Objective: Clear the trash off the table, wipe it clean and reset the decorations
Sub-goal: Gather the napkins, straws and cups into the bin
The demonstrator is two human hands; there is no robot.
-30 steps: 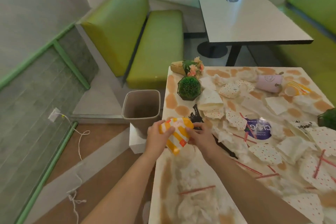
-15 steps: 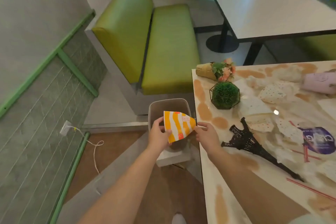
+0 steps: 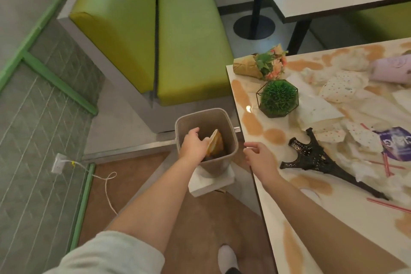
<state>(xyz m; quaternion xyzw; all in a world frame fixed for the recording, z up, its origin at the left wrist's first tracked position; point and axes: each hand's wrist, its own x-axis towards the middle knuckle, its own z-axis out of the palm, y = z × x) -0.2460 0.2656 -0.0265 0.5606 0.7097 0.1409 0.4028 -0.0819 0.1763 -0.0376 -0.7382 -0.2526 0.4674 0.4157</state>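
An orange-and-white striped paper carton (image 3: 215, 145) stands on edge inside the grey trash bin (image 3: 219, 163), which sits on a white block on the floor beside the table. My left hand (image 3: 193, 146) reaches into the bin, its fingers straight against the carton and its thumb spread away. Over the edge of the stained table (image 3: 291, 125), my right hand (image 3: 260, 158) hovers with relaxed fingers, holding nothing.
On the table lie a tipped black Eiffel Tower figure (image 3: 315, 158), a green plant ball in a wire frame (image 3: 278, 98), a small bouquet (image 3: 260, 64), a toppled lilac cup (image 3: 391, 68), dotted napkins (image 3: 342, 87) and red straws (image 3: 387, 163). A green bench (image 3: 191, 40) stands behind the bin.
Both hands carried the striped carton from the table to over the bin. Now the right hand has let go and the left hand has lowered the carton into the bin.
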